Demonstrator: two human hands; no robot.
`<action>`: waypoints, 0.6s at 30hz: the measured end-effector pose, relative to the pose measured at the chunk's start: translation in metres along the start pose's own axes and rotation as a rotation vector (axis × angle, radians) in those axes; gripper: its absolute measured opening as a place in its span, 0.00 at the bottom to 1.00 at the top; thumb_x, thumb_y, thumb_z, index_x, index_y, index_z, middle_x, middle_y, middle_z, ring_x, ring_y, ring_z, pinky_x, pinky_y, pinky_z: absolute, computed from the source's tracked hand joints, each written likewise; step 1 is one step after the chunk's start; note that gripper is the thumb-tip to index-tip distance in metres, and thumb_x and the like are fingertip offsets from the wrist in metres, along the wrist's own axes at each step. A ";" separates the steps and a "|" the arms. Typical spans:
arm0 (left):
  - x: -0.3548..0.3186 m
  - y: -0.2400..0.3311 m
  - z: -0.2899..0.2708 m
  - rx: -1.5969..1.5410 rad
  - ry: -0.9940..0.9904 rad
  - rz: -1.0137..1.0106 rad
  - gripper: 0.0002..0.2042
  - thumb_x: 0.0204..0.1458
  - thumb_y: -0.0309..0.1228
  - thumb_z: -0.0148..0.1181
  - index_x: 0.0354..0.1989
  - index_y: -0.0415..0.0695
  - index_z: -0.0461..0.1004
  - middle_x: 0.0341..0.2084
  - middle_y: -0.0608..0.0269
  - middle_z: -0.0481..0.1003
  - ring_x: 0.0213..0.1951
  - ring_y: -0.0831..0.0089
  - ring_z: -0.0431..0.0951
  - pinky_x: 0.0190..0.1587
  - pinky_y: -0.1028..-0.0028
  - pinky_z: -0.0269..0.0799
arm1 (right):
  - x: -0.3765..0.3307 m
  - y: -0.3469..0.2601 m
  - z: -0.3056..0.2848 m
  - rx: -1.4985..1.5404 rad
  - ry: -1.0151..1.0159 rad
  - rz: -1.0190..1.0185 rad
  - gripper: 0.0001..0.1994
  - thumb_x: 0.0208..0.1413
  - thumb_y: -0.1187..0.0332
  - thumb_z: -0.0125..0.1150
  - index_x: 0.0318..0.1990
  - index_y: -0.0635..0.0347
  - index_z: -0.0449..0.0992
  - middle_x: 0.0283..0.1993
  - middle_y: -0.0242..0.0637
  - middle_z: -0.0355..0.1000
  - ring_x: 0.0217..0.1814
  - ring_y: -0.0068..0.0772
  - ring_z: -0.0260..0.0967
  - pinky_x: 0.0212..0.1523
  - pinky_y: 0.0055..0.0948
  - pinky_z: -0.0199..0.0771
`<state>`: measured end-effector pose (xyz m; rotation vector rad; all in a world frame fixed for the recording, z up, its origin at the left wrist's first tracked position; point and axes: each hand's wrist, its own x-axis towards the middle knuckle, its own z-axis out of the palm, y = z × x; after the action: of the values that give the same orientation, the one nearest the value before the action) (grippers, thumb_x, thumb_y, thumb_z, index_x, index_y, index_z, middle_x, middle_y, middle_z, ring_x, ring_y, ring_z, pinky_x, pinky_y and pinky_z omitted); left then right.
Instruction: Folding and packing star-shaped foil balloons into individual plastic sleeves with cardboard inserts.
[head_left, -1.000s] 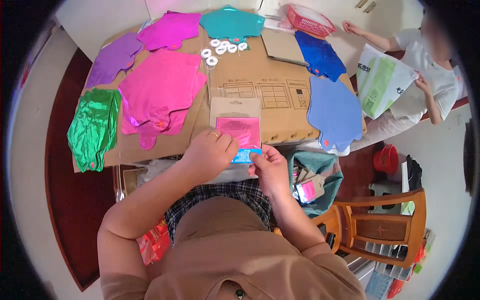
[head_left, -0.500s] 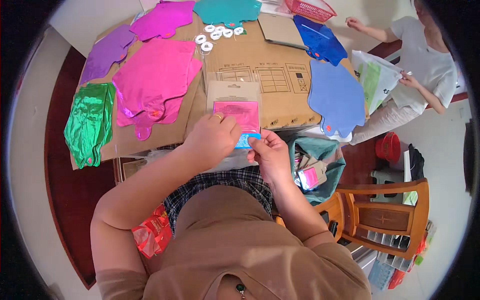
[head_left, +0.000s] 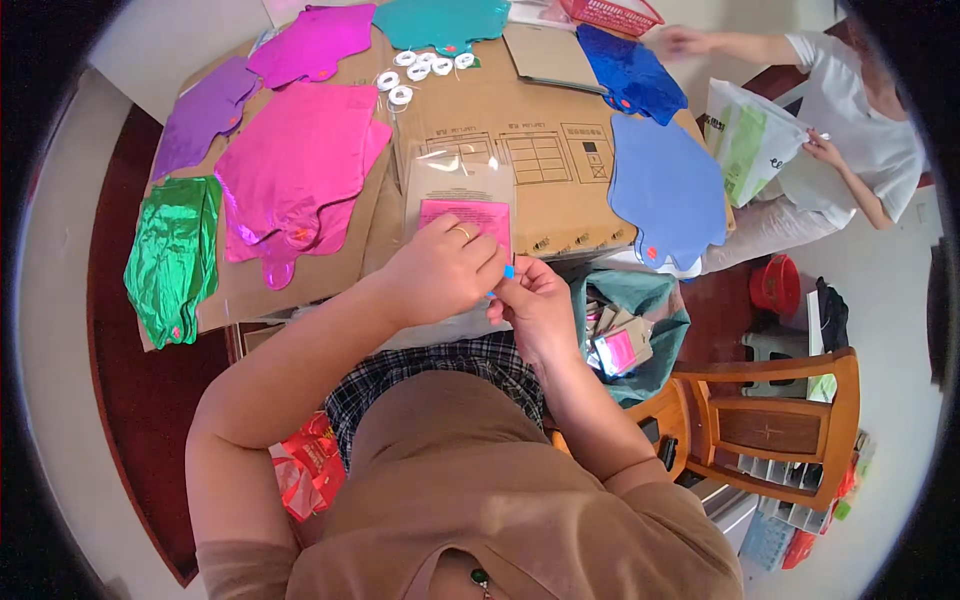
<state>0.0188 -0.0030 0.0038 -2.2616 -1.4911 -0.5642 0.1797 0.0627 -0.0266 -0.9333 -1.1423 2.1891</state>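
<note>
A clear plastic packet (head_left: 462, 180) with a grey-brown card and a folded pink foil piece (head_left: 466, 211) is held in front of me at the table's near edge. My left hand (head_left: 458, 265) lies across its lower part, fingers curled onto it, a ring on one finger. My right hand (head_left: 532, 305) pinches the packet's lower right corner with thumb and fingers, close to the left fingertips. Only small bits of a blue label (head_left: 509, 272) show between the fingers. Flat pink foil balloons (head_left: 290, 170) lie left of the packet.
Green (head_left: 172, 260), purple (head_left: 205, 115) and blue foil balloons (head_left: 668, 190) lie around the cardboard tabletop (head_left: 465, 110). White ribbon rolls (head_left: 420, 70) sit at the back. A teal bag (head_left: 655, 295) of packets stands right, beside a wooden chair (head_left: 770, 430). Another person (head_left: 850, 120) holds a white-green bag.
My left hand has moved up and right over the packet, covering most of the blue label. My right hand keeps its pinch. The other person's far arm has swung toward the table and is blurred.
</note>
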 end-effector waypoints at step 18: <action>0.003 -0.007 0.000 -0.232 -0.070 -0.117 0.06 0.43 0.31 0.61 0.30 0.44 0.75 0.29 0.63 0.72 0.32 0.65 0.74 0.35 0.67 0.68 | -0.004 -0.006 0.002 0.012 -0.015 0.044 0.06 0.55 0.76 0.59 0.39 0.63 0.72 0.28 0.33 0.73 0.21 0.19 0.70 0.22 0.18 0.71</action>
<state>0.0131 0.0017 0.0062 -2.3991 -1.6784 -0.7336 0.1813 0.0626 -0.0192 -0.9465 -1.1249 2.2391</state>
